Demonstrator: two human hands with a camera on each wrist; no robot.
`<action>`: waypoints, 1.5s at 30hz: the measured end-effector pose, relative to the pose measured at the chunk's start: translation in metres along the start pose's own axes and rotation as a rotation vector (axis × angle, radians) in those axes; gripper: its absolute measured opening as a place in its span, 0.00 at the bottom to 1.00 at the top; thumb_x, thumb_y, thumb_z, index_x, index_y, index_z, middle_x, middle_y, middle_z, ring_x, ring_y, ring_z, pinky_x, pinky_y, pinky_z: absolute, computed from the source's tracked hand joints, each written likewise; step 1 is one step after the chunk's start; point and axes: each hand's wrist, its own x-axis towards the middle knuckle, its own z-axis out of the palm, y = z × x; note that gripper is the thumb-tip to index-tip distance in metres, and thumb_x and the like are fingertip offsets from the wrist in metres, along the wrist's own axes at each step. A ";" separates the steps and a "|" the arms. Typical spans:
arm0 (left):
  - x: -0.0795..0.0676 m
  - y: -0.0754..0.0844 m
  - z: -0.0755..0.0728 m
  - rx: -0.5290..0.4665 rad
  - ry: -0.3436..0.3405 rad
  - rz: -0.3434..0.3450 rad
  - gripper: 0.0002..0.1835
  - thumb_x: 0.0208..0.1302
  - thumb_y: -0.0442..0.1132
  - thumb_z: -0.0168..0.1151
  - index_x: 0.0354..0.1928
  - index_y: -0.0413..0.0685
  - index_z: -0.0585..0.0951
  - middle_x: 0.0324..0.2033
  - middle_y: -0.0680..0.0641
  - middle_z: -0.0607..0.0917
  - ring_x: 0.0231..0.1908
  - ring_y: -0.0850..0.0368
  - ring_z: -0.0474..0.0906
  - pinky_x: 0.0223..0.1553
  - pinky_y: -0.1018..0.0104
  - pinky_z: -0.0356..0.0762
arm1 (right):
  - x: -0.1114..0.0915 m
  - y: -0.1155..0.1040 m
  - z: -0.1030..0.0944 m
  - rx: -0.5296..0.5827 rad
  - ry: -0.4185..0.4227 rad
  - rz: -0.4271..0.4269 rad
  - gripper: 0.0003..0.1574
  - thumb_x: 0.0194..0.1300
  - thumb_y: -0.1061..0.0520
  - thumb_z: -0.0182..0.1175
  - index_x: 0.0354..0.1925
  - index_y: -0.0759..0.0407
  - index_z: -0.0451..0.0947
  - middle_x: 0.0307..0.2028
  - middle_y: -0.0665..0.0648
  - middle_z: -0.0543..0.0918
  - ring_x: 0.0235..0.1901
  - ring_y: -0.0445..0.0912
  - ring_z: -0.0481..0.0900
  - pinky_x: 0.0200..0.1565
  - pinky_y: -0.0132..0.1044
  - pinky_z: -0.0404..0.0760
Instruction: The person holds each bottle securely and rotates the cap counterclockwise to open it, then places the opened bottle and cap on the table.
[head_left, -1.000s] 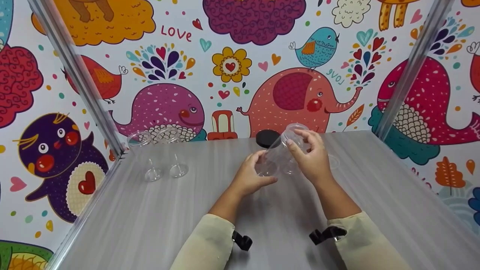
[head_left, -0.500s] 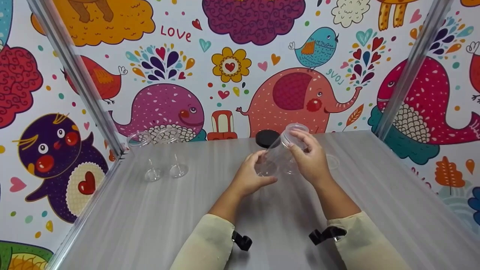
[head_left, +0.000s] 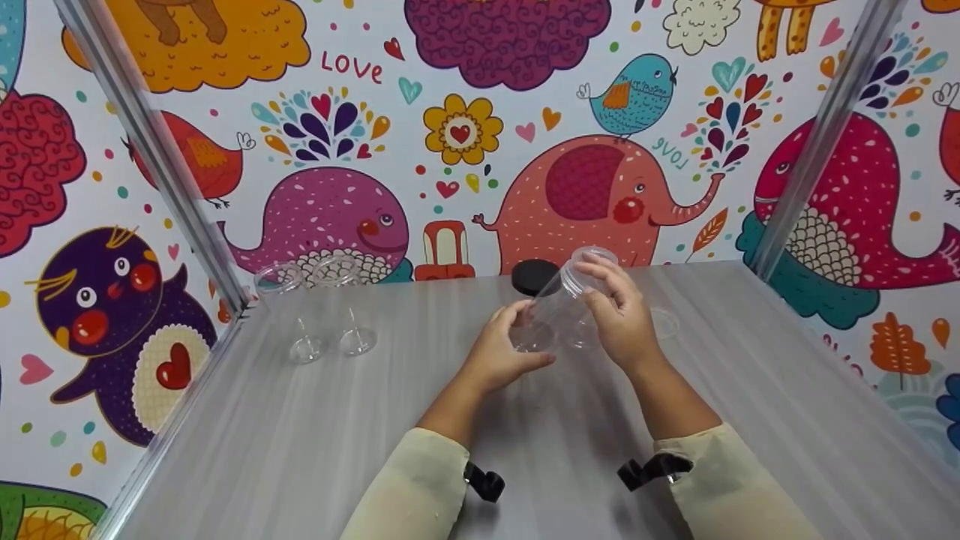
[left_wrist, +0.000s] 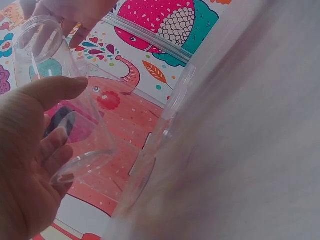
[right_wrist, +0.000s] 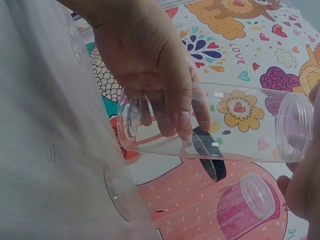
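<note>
Tilted up to the right, a clear plastic jar (head_left: 553, 298) without a lid is held between both hands. My left hand (head_left: 496, 351) grips its lower body; thumb and fingers lie round the jar's wall in the left wrist view. At the threaded neck (right_wrist: 295, 127), my right hand (head_left: 624, 319) holds the rim, thumb on the near side and fingers over the far side. Behind the left hand, a black lid (head_left: 535, 277) tops a clear jar, as the right wrist view shows. Another clear open jar (right_wrist: 247, 205) stands beside it, partly hidden by the right hand in the head view.
Two open clear jars, a left one (head_left: 306, 349) and a right one (head_left: 358, 341), stand at the back left of the grey table (head_left: 337, 450). A clear round base (head_left: 664, 324) shows right of the right hand. Patterned walls and metal posts (head_left: 825, 127) enclose the back.
The right thumb and fingers have shifted slightly along the jar's neck toward the right, showing more of the threads. The left hand and jar hold nearly the same place.
</note>
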 end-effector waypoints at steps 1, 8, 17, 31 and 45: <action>0.000 0.000 0.000 -0.002 0.000 0.000 0.50 0.51 0.54 0.84 0.77 0.68 0.70 0.73 0.50 0.75 0.72 0.47 0.73 0.70 0.38 0.79 | 0.000 0.000 0.000 -0.014 0.012 0.004 0.23 0.78 0.52 0.57 0.67 0.44 0.81 0.75 0.49 0.74 0.78 0.49 0.66 0.75 0.64 0.71; -0.001 0.000 0.001 0.004 0.004 0.019 0.49 0.51 0.54 0.84 0.76 0.70 0.70 0.72 0.52 0.75 0.71 0.50 0.74 0.69 0.40 0.80 | 0.003 -0.003 0.001 -0.121 0.114 0.059 0.29 0.70 0.42 0.71 0.65 0.50 0.83 0.66 0.55 0.77 0.59 0.49 0.72 0.55 0.48 0.77; 0.000 -0.001 0.002 0.019 -0.001 0.020 0.49 0.52 0.54 0.84 0.77 0.70 0.70 0.72 0.53 0.75 0.72 0.52 0.73 0.71 0.39 0.78 | 0.002 -0.002 0.001 -0.128 0.075 0.153 0.36 0.66 0.37 0.74 0.65 0.50 0.81 0.65 0.59 0.80 0.57 0.55 0.80 0.60 0.57 0.88; -0.001 0.001 0.001 0.000 -0.004 0.022 0.49 0.51 0.54 0.84 0.75 0.71 0.71 0.73 0.52 0.75 0.72 0.48 0.73 0.70 0.38 0.78 | 0.002 -0.004 0.001 -0.007 0.100 0.065 0.24 0.71 0.47 0.70 0.63 0.48 0.83 0.67 0.52 0.79 0.63 0.49 0.77 0.64 0.51 0.86; 0.003 -0.004 -0.007 -0.090 0.075 0.059 0.49 0.52 0.55 0.84 0.76 0.67 0.71 0.70 0.51 0.77 0.72 0.51 0.74 0.72 0.38 0.77 | 0.002 -0.003 0.002 0.034 0.139 -0.006 0.24 0.72 0.53 0.68 0.64 0.53 0.81 0.68 0.52 0.79 0.63 0.44 0.76 0.57 0.20 0.81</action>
